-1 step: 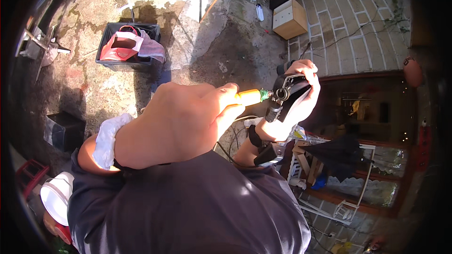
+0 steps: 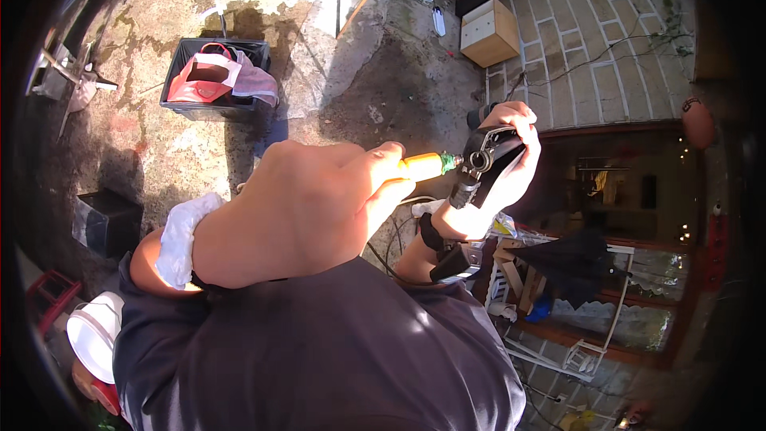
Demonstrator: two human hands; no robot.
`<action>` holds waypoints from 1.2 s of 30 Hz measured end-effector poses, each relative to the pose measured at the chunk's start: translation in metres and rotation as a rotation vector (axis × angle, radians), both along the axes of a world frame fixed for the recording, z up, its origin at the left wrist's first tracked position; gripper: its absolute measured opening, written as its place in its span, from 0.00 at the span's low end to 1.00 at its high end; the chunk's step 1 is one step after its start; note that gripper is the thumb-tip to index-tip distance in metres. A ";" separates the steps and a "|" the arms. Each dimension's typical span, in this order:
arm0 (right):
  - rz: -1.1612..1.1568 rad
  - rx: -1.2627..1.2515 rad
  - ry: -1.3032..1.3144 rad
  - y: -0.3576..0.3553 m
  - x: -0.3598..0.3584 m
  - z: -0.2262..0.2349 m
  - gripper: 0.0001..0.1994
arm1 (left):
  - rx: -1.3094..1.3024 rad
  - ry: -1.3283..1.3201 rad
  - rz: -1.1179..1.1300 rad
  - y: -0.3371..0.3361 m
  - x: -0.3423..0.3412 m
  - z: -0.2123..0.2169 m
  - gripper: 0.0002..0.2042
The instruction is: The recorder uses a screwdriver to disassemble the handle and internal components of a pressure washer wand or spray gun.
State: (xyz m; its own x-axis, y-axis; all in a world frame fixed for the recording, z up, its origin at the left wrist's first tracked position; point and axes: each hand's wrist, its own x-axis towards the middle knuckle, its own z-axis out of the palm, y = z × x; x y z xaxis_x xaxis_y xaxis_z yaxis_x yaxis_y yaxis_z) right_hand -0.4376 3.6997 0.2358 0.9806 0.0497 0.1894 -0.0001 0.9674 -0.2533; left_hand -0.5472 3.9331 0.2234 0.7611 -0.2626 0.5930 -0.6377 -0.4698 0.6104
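My left hand (image 2: 319, 191) is closed round a screwdriver with a yellow and green handle (image 2: 423, 166). Its short metal tip points right and meets, or nearly meets, a round metal clamp (image 2: 480, 161). That clamp sits on the underside of a black piece with curved metal rails, apparently a bicycle saddle (image 2: 501, 146). Wrapped over its far edge are the fingers of my right hand (image 2: 515, 115), gripping it. Much of the saddle lies hidden behind the clamp and my right hand.
On the concrete at the far left, a black crate (image 2: 177, 105) holds a red and white bag (image 2: 203, 84). A dark bin (image 2: 108, 223) and a white bucket (image 2: 96, 337) stand to my left. At right are a wooden box (image 2: 491, 32), a brick wall (image 2: 574, 40) and a black umbrella (image 2: 570, 263).
Both hands keep their hold and place. Only the background has shifted very slightly left.
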 end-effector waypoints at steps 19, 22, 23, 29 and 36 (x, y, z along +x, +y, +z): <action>-0.016 -0.073 0.014 0.021 -0.008 -0.014 0.10 | 0.089 0.199 0.052 0.002 0.012 -0.006 0.11; -0.099 -0.242 0.084 0.021 -0.003 -0.024 0.10 | 0.059 0.269 -0.018 0.008 0.027 -0.009 0.11; -0.105 -0.238 0.102 0.022 -0.002 -0.027 0.10 | 0.104 0.285 -0.033 0.010 0.030 -0.011 0.12; -0.053 -0.182 0.105 0.021 0.002 -0.034 0.10 | 0.151 0.091 -0.032 0.009 0.040 -0.039 0.14; -0.183 -0.312 0.159 0.031 -0.002 -0.028 0.08 | 0.425 -0.112 0.013 0.017 0.045 -0.049 0.14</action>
